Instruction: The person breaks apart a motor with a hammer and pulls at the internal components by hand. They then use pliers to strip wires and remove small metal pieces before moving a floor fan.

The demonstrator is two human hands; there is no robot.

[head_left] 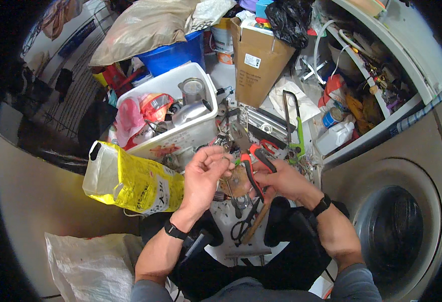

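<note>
My right hand [290, 184] is closed around a pair of pliers [249, 172] with red-and-black handles, which point up and away from me. Their jaws are mostly hidden by my fingers. To the left of them, my left hand [207, 170] is raised with thumb and fingertips pinched together; something thin seems to be in them, too small to name. Below both hands, scissors [239, 230] with black handles and a wooden-handled tool [256, 221] lie on the floor. A green-framed hacksaw [300, 128] rests beyond my right hand among loose metal parts.
A white bin [213, 98] of bags and metal cups stands ahead left, with a yellow bag [135, 183] in front. A tall cardboard box [258, 65] and blue tub [173, 55] are farther back. At right are a washing machine [382, 173] and a cluttered shelf [382, 98].
</note>
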